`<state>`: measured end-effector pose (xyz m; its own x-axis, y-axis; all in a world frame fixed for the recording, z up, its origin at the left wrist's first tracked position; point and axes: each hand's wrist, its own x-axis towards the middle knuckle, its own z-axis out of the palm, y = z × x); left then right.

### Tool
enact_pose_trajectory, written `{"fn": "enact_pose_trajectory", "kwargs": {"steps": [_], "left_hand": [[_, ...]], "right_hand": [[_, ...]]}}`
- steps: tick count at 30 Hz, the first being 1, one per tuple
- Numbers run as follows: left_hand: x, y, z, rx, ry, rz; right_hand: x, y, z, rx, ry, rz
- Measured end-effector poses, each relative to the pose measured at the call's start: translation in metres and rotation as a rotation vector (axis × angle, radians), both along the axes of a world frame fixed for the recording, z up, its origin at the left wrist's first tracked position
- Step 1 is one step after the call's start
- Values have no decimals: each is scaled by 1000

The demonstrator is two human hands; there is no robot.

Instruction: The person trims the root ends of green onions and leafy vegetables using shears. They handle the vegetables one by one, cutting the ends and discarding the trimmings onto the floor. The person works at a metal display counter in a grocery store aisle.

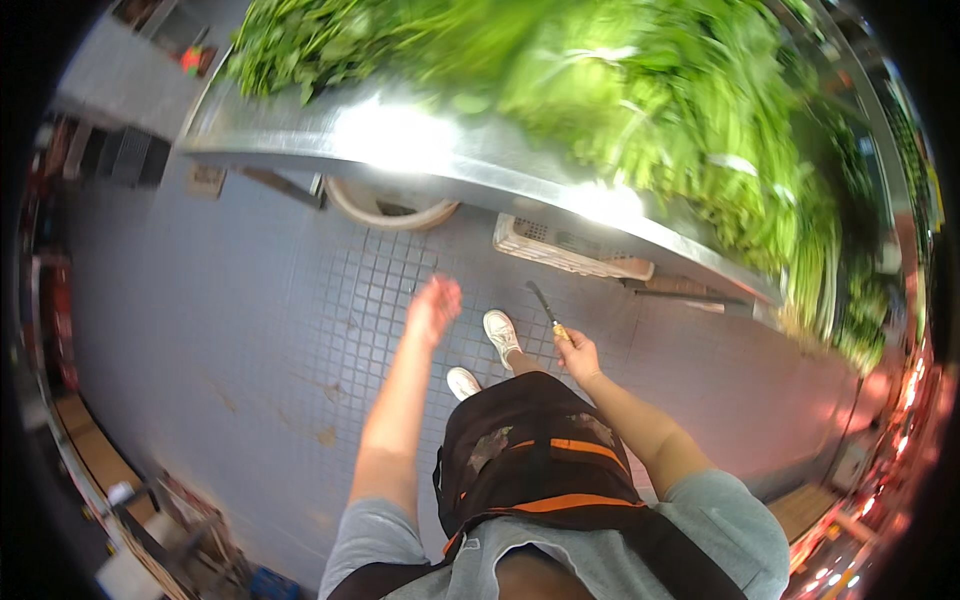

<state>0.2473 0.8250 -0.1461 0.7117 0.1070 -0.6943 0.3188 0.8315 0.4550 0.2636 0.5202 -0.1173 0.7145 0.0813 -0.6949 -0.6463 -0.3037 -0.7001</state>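
My right hand is closed around the yellow handle of a knife. Its narrow dark blade points away from me and bends slightly at the tip. My left hand hangs over the tiled floor, blurred, with loosely curled fingers and nothing visible in it. Beyond both hands runs a metal-edged display counter. Bundled leafy greens are heaped on its right side, some bound with white ties. Loose-leaved green herbs lie at its left end. Neither hand touches the counter.
Under the counter are a round pale tub and a white plastic crate. A dark crate stands at far left. Tiled floor surrounds my white shoes. Shelving and boxes line the lower left.
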Motion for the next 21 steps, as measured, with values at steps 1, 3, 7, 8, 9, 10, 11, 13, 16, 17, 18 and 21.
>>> {"fn": "enact_pose_trajectory", "kwargs": {"steps": [1,3,7,8,9,10,11,13,16,17,18,21], "left_hand": [[-32,-25,-14,-58,60,-134],[-96,-73,-45,-60,287,-271],[-144,-102,16,-91,403,-498],[-142,-99,25,3,373,-539],[-138,-95,42,91,347,-564],[-128,-92,56,218,282,-595],[-113,-90,72,354,253,-607],[-69,-92,105,664,52,-630],[24,-123,177,1224,-483,-684],[55,-135,188,1404,-630,-663],[87,-150,196,1551,-762,-656],[175,-195,212,1843,-908,-739]], "right_hand": [[-4,-4,12,1,2,-70],[-12,-11,35,25,10,-162],[-34,-28,72,139,3,-219],[-34,-34,81,169,-8,-210],[-32,-39,93,200,-51,-224],[-29,-43,109,237,-93,-245],[-23,-48,123,272,-135,-263],[-3,-56,147,315,-224,-319],[31,-73,152,378,-406,-395],[43,-75,161,389,-428,-395],[57,-80,169,402,-456,-392],[85,-98,182,417,-455,-376]]}}
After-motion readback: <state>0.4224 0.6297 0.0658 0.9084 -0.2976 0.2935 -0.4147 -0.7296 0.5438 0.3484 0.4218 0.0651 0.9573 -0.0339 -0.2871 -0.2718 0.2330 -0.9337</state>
